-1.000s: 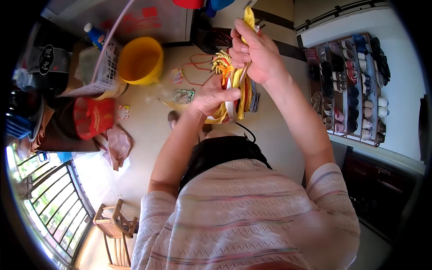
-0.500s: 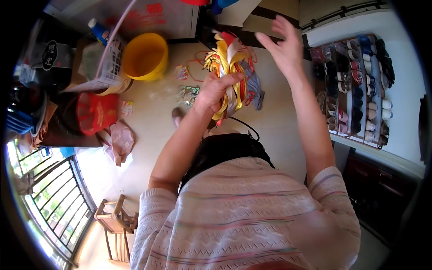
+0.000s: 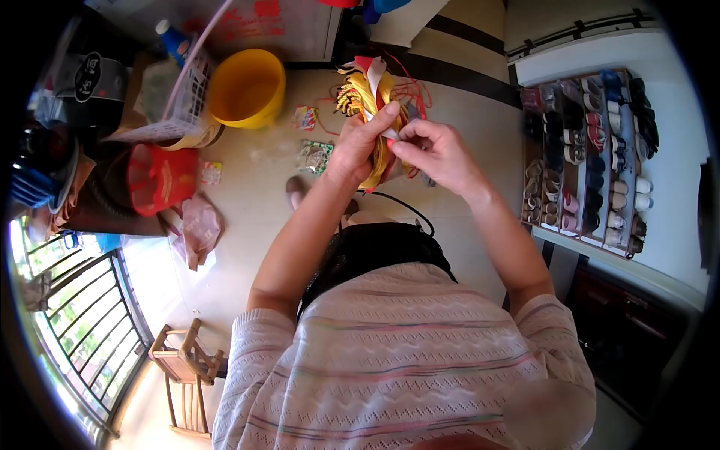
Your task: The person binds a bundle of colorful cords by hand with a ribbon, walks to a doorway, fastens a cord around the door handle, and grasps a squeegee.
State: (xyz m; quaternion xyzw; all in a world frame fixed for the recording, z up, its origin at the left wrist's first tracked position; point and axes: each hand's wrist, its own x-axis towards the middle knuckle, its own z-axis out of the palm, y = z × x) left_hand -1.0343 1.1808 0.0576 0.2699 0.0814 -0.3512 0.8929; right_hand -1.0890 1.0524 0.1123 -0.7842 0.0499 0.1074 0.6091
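The bundle of yellow, white and red ribbons and cords (image 3: 366, 97) is gathered into one thick bunch, up in front of me over the floor (image 3: 476, 240). As far as I can judge, the gathering is mostly done: the strands lie roughly side by side through my grip. The bunch isn't neat all over, though. A pale end sticks up at the top beside a bit of red, the twisted yellow cords (image 3: 348, 99) fan out to the left, and thin red cord (image 3: 421, 94) loops loose beyond it. I can't make out a finished knot or fastening, since my fingers cover the middle.

My left hand (image 3: 352, 152) is closed round the middle of the bunch, thumb laid across the front and bearing the hold. My right hand (image 3: 444, 156) is nearly closed, thumb and forefinger pinched together on a pale strip (image 3: 391, 134) at the side of the bunch, just beside my left thumb. The two hands are near each other. A green packet (image 3: 316, 157) lies on the floor near my left wrist, and the yellow bucket (image 3: 248, 90) stands farther off to the left.
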